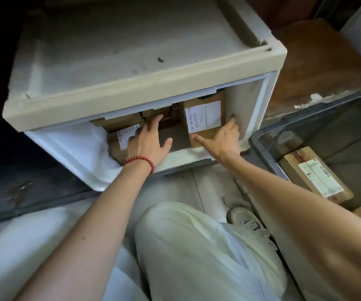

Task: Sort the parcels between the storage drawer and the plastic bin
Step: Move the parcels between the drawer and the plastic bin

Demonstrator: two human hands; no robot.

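Parcel [205,118] with the white label stands upright mid-frame in the storage drawer [71,148], between left hand [148,141] and right hand [220,137], both with fingers [232,122] spread, gripping nothing.

Parcels [205,118] fill the drawer [66,153]; the bin [259,135] to its right holds a box [314,177].

Matt beige plastic, dusty and scuffed, on the cabinet top [131,51]; smooth white plastic for the drawer [77,148]. Matt brown cardboard with a white paper label on the big parcel [205,118]. Smooth dark grey plastic on the bin [268,131]. Glossy red beads on the bracelet [140,161]. Pale cloth trousers [197,246].
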